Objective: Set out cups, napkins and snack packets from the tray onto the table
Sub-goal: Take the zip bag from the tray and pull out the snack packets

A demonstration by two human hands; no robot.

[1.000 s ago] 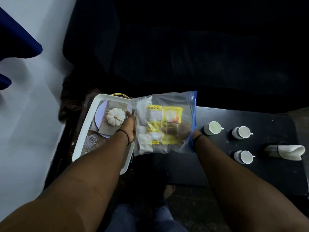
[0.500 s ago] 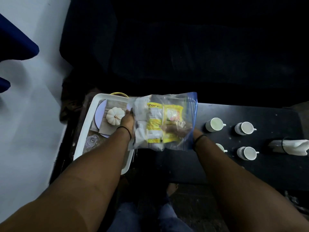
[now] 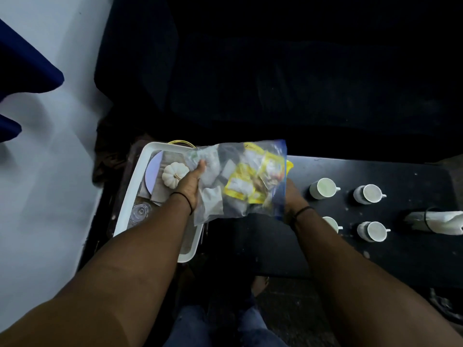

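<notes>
Black table (image 3: 275,246): four white cups (image 3: 323,188), napkins (image 3: 436,221) at right. White tray (image 3: 130,196) at its left end, beside a pale wall (image 3: 50,146). Left hand (image 3: 191,182) grips clear snack bag (image 3: 240,181) above the tray edge; right hand (image 3: 292,196) behind the bag, grip cannot be determined

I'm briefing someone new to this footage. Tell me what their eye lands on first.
First, the clear zip bag of yellow and white snack packets, held up in the middle between the white tray and the black table; the left hand grips its left edge, the right hand is mostly hidden behind it. Next, four white cups on the black table at right, with white napkins beyond. A small white pumpkin sits in the white tray.
</notes>
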